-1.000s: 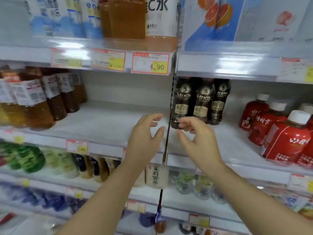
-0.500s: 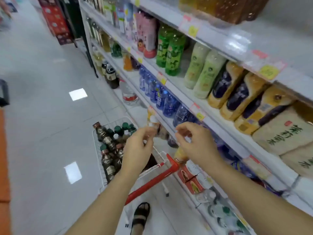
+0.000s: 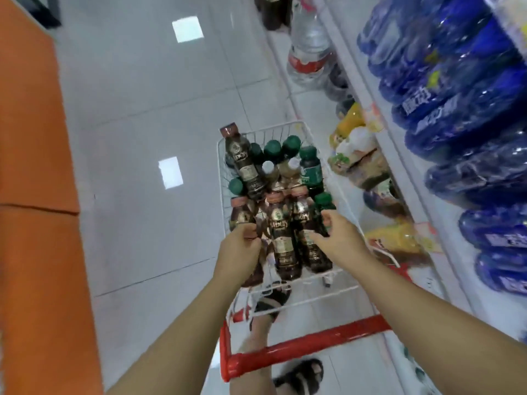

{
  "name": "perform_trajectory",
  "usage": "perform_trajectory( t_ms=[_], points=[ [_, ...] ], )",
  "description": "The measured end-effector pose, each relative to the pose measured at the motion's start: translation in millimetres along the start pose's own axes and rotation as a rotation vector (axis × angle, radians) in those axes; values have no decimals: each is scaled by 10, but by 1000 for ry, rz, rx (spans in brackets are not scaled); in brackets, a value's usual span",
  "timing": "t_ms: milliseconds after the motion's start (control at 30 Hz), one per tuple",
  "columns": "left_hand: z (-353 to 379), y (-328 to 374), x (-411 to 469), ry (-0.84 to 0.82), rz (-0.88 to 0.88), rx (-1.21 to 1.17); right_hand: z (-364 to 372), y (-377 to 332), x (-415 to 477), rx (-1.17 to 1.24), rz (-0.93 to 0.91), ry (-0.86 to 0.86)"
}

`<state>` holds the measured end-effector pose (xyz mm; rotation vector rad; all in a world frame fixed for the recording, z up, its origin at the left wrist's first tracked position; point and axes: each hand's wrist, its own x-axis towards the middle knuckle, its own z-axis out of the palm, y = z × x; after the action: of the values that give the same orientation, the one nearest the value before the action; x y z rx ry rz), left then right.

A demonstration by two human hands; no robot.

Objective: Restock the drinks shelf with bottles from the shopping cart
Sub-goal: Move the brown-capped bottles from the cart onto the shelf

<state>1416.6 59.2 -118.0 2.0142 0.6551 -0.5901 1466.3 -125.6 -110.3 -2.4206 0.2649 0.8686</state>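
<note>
Dark bottles (image 3: 282, 232) lie packed in the shopping cart (image 3: 313, 342), green-capped bottles (image 3: 273, 148) beyond the fingertips. The left hand (image 3: 239, 249) curls round the leftmost dark bottle (image 3: 242, 216). The right hand (image 3: 340, 236) touches another bottle, fingers half-spread; whether it grips, I cannot tell. Shelf (image 3: 407, 178) right of its fingers

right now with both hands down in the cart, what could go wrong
1. The left hand grips a dark bottle wedged among leaning neighbours; pulling it may topple them.
2. The tall bottle leaning at the rim of the cart pokes above it and could tip out if jostled.
3. A sandalled foot sits below the basket; a dropped bottle might hit it.
</note>
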Motion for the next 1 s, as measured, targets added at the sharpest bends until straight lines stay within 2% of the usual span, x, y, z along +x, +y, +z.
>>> perform_trajectory(
  t_ms=[133,400,600,833,1000],
  points=[
    [372,-82,205,-170,-75,-30,340,226,291,-31,122,0],
    [818,-174,494,-38,-83,-163,617,379,473,39,138,69],
    [896,-199,438,7,-57,-142,478,383,402,149,127,35],
    [622,358,-169,54,161,-282,-175,240,-318,297,-15,155],
    [409,1022,-963,81,402,-350,-923,134,-1180,404,-137,369]
  ],
)
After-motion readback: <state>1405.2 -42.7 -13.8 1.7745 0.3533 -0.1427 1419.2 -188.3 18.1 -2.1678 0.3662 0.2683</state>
